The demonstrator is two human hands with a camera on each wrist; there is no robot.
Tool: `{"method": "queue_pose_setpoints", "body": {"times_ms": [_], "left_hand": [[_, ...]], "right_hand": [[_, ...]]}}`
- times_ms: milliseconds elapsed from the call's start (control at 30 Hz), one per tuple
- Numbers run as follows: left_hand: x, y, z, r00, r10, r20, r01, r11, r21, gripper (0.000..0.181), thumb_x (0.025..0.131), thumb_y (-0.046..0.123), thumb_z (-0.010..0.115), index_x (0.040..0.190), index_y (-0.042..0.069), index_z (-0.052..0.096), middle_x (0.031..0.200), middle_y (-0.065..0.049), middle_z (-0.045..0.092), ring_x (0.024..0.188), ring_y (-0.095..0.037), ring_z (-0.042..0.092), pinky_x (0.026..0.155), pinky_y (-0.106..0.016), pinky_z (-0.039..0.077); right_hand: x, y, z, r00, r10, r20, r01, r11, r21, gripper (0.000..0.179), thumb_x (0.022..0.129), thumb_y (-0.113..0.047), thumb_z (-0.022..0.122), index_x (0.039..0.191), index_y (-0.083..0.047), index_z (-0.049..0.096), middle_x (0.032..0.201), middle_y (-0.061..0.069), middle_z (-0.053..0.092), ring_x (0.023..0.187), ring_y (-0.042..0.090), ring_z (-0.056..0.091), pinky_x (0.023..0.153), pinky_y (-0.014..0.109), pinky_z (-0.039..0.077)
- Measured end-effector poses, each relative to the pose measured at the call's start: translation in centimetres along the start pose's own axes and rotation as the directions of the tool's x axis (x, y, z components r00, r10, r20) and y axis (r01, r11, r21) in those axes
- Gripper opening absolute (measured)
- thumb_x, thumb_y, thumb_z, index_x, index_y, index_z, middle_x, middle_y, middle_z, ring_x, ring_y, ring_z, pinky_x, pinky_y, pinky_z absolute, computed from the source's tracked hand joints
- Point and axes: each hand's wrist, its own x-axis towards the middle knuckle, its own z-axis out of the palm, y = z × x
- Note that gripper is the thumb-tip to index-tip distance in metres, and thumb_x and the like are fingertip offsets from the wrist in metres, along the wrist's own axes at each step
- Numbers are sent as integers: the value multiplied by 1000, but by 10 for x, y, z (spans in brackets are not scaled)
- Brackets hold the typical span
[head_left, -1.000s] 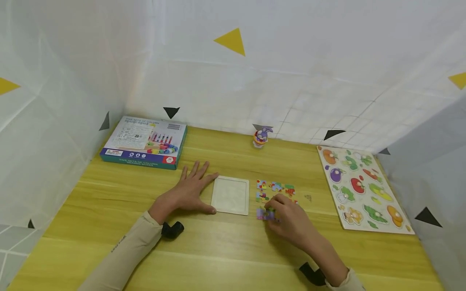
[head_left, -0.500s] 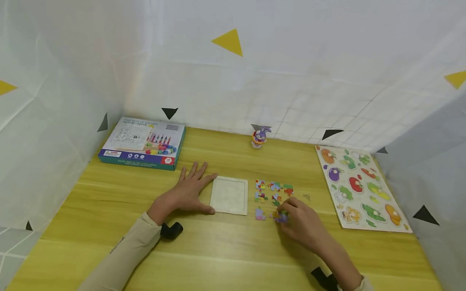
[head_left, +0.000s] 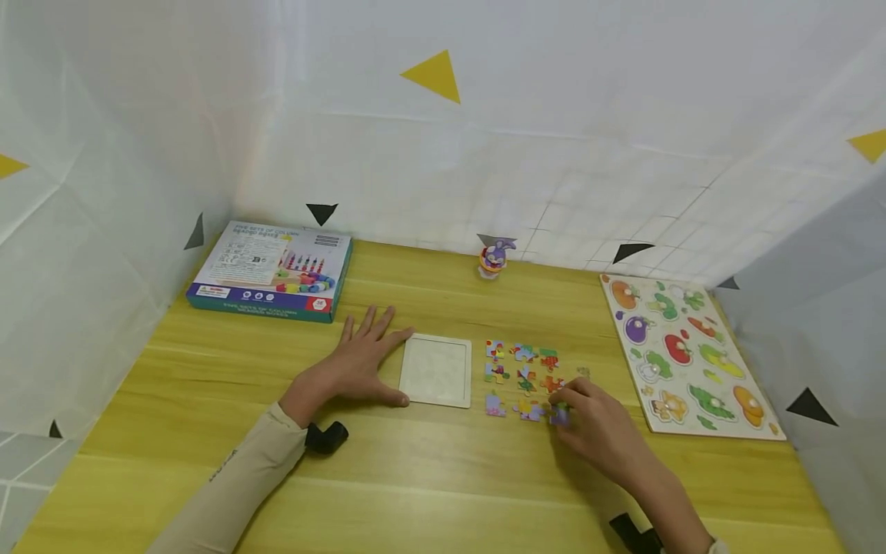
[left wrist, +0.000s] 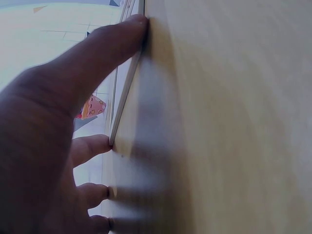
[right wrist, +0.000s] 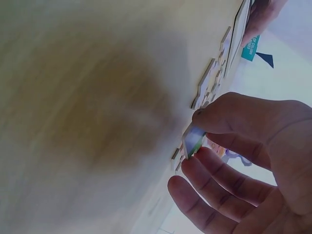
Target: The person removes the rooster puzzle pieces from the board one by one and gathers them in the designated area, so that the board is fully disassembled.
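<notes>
My left hand [head_left: 356, 365] lies spread on the table, its thumb and index fingertip touching the left edge of a shallow white square puzzle tray [head_left: 436, 371]. The thumb [left wrist: 117, 39] shows against the tray's edge in the left wrist view. To the tray's right, colourful jigsaw pieces [head_left: 526, 379] lie in three spaced rows. At the right end of the front row, my right hand [head_left: 602, 427] pinches a purple and green jigsaw piece [right wrist: 193, 139] between thumb and fingers. In the right wrist view that piece looks tilted; its contact with the table is unclear.
A flat bead-set box [head_left: 270, 273] lies at the back left. Near the back edge stands a small purple rabbit figure [head_left: 494, 259]. A vegetable peg board [head_left: 692, 358] lies at the right. White sheeting [head_left: 554, 115] encloses the table's back and sides.
My right hand has moved right along the front row with the purple and green piece, widening the gap from the middle piece. The left hand stays against the tray.
</notes>
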Motion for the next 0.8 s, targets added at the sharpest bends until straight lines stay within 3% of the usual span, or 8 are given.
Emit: {"method": "queue_pose_setpoints", "body": {"times_ms": [533, 800], "left_hand": [[0, 0, 2, 1000, 17, 1, -17, 1000, 6, 111, 73, 70, 75, 160, 20, 27, 166, -19, -1, 149, -45, -10, 112, -68, -8], [-2, -1, 3, 1000, 22, -5, -22, 1000, 18, 112, 74, 70, 75, 161, 19, 26, 166, -20, -1, 149, -46, -9, 112, -69, -8]], "right_hand": [[-4, -1, 4, 1000, 4, 0, -4, 1000, -3, 31, 66, 0, 84, 94, -12, 75, 97, 1, 63, 82, 15, 61, 68, 37, 54], [-6, 2, 0, 1000, -11, -28, 11, 1000, -7, 38, 64, -6, 88, 99, -8, 74, 100, 3, 64, 90, 22, 64, 72, 41, 57]]}}
